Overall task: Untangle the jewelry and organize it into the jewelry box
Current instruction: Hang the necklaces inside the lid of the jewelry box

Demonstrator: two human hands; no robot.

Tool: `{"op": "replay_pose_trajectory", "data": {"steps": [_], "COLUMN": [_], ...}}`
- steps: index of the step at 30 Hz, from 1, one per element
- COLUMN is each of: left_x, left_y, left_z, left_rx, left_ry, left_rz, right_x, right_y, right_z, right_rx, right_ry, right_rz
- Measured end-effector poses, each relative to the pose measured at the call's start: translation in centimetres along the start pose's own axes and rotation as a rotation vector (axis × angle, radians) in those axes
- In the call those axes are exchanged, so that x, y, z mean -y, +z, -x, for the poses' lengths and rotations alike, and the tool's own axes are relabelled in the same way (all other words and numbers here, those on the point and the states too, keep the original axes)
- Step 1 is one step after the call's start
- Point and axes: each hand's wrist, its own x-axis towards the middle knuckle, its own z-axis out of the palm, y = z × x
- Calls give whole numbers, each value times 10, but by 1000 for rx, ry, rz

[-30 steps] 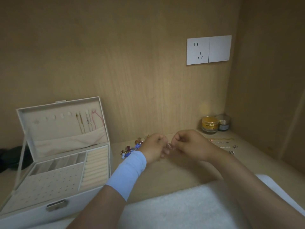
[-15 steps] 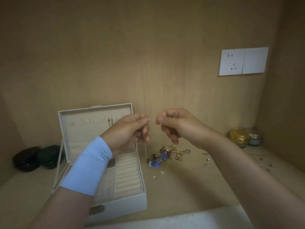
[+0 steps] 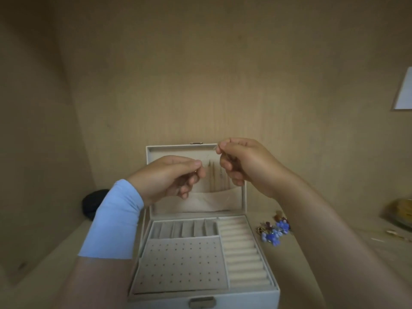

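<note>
Right, status: jewelry box (image 3: pixel 180 262) sits open at 6 o'clock in view. Its lid (image 3: pixel 178 150) stands upright at the box's 12 o'clock edge, with a few thin chains (image 3: pixel 213 177) hanging inside it above the pocket. Both hands are raised in front of the lid. Left hand (image 3: pixel 169 177): thumb pressed to forefinger, other fingers curled. Right hand (image 3: pixel 247 163): same pinch, slightly higher, at the left's 2 o'clock; hands apart. Can't tell what, if anything, sits in either pinch, too fine and blurred. Beaded tangle (image 3: pixel 275 231) lies on the table (image 3: pixel 292 264) at the box's 3 o'clock, near it, not touching. Blue wristband (image 3: pixel 113 224) on left forearm. Dark object (image 3: pixel 91 206) at the box's 9 o'clock; gold jar (image 3: pixel 401 212) at the view's 3 o'clock edge, blurred.
</note>
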Motion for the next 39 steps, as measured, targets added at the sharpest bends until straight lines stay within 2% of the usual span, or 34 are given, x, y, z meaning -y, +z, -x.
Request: {"op": "replay_pose_trajectory", "data": {"steps": [5, 9, 14, 17, 24, 31, 34, 39], "left_x": [8, 14, 13, 14, 23, 40, 43, 49], "left_y": [-16, -14, -6, -7, -11, -3, 2, 5], "left_z": [3, -2, -10, -12, -19, -39, -43, -45], "left_rx": [-64, -77, -114, -153, -345, -687, -805, -879], "left_ry": [-8, -64, -103, -107, -80, -8, -2, -36], "left_rz": [13, -128, -268, -288, -410, -534, -485, -401], "right_x": [-21, -32, -31, -33, -45, -59, -58, -56], "right_y": [11, 14, 25, 24, 15, 26, 32, 42], "right_z": [-8, -10, -10, -10, -19, -31, -37, -51], "right_rx": [67, 175, 256, 262, -24, -410, -532, -658], "right_ry": [157, 219, 105, 82, 109, -100, -120, -143], "right_rz": [81, 374, 153, 159, 263, 510, 501, 472]}}
